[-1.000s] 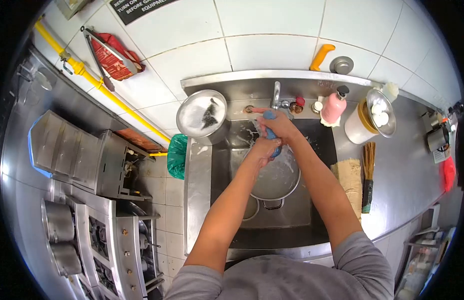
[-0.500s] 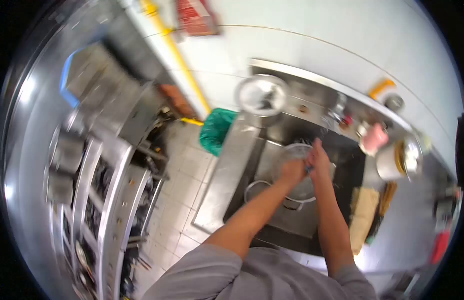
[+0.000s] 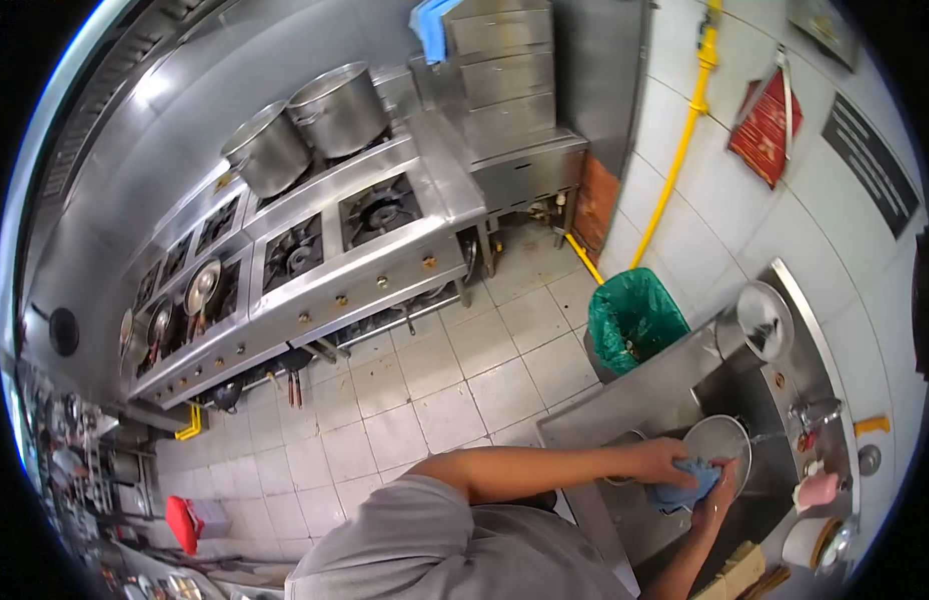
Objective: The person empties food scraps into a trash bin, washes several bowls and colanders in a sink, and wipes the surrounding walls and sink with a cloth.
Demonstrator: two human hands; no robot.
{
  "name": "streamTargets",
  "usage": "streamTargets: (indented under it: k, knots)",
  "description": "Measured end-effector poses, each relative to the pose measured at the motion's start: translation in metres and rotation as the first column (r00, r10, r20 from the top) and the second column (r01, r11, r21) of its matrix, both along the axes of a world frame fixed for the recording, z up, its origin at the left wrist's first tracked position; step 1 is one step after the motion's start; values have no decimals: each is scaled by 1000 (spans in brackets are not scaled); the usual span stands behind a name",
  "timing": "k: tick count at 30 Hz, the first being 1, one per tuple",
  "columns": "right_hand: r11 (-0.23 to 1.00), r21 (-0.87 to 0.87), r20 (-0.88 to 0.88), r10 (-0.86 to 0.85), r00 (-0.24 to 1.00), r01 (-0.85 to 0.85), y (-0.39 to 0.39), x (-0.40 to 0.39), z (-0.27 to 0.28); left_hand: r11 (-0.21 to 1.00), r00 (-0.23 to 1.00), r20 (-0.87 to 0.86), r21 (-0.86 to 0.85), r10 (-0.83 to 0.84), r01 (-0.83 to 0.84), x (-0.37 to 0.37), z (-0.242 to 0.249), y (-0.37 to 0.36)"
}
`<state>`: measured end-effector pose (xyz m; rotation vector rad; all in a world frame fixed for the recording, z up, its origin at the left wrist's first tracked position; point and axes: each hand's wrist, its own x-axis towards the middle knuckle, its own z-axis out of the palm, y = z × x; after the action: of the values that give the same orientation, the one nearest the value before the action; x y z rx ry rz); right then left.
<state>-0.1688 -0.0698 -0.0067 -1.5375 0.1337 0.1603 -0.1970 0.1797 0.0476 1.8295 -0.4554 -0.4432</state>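
Observation:
A blue cloth [image 3: 682, 490] is bunched between my two hands over the sink [image 3: 624, 535]. My left hand [image 3: 652, 460] grips the cloth from the left, and the fingers of my right hand [image 3: 720, 490] close on its right edge. Just beyond them a round metal pot [image 3: 729, 436] lies in the sink, partly covered by the hands and cloth. Water runs from the tap [image 3: 816, 410] toward the pot. Behind my left forearm shows part of the rim of another round vessel [image 3: 624, 440].
A metal container [image 3: 762, 318] stands at the sink's far corner, near a green-lined bin [image 3: 634, 318]. Across the tiled floor [image 3: 424, 395] runs a gas range [image 3: 334, 290] bearing two tall stockpots [image 3: 336, 108] and pans. A pink item [image 3: 816, 490] and a white tub [image 3: 810, 542] stand right of the sink.
The view has swung left, bringing the range and floor into sight. My hands have stayed together over the sink, and the blue cloth between them now shows clearly.

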Motion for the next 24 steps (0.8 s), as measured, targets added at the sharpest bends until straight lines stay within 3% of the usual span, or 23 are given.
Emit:
streamTargets:
  k: [1, 2, 3, 5, 6, 7, 9, 11, 12, 14, 15, 17, 22, 24]
  knots:
    - [985, -171, 58, 4, 998, 6, 36, 2, 21, 979, 989, 0, -145, 145, -143, -6, 0, 25]
    - [984, -179, 64, 28, 998, -16, 73, 2, 36, 916, 958, -17, -287, 287, -280, -13, 0, 52]
    - [993, -117, 120, 26, 992, -12, 113, 0, 49, 907, 950, -12, -293, 312, -302, -21, 1, 84]
    - [997, -54, 172, 56, 983, -47, 193, -18, 73, 814, 805, 129, -132, 580, -565, -47, -1, 154]
    - [940, -110, 214, 340, 916, -323, 229, -33, 88, 797, 787, 127, -133, 603, -589, -66, -5, 183]
    - [805, -177, 240, 594, 768, -567, 259, -44, 95, 777, 773, 93, -135, 627, -615, -84, -10, 211]
    - [590, -98, -1, 805, 593, -801, 318, -54, 42, 740, 738, 74, -145, 670, -657, -111, -29, 268]
    - [558, 6, -71, 828, 556, -830, 394, -99, 53, 893, 843, -306, 54, 441, -447, -139, -60, 319]
    - [523, 0, -71, 850, 521, -853, 420, -109, 42, 873, 826, -304, 49, 476, -485, -159, -63, 339]
    - [548, 162, -219, 831, 512, -820, 464, -131, -3, 666, 594, -547, -87, 589, -741, -200, -67, 379]
    - [537, 204, -204, 841, 502, -818, 484, -140, -15, 626, 557, -555, -82, 618, -776, -215, -69, 398]
    - [457, 231, -225, 884, 410, -859, 521, -146, -18, 658, 589, -544, -87, 597, -748, -247, -72, 430]
    - [376, 219, -229, 917, 327, -901, 608, -134, -51, 301, 340, -574, -166, 745, -939, -302, -68, 475]
    - [300, 234, -231, 941, 247, -925, 649, -145, -16, 137, 211, -552, -171, 807, -976, -320, -83, 491]
